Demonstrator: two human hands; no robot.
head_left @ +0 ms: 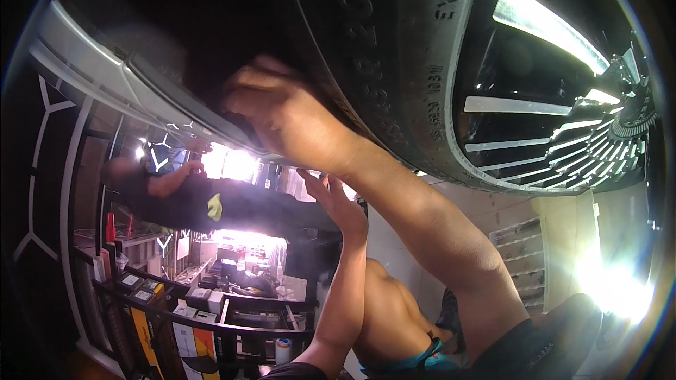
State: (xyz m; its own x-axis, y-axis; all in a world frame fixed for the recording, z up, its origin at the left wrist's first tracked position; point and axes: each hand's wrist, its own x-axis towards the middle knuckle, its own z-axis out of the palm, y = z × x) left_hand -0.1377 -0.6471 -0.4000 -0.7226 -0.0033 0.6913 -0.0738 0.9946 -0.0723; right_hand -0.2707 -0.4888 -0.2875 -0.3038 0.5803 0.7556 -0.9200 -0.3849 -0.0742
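A black tyre (366, 49) on a dark alloy wheel with bright spokes (556, 134) fills the top of the view. My right hand (282, 112) reaches up beside the tyre's tread into the dark wheel arch (176, 21). It is blurred with its fingers curled, and whatever it may hold is hidden. My left hand (336, 203) is raised just below the tyre with its fingers apart, holding nothing.
The view is tilted. Another person in dark clothes (211, 207) is at the left, one hand raised. A black tool cart (211, 309) with boxes and small items stands at lower left. My bare knee (387, 309) is at the bottom. Strong light glares at lower right (620, 288).
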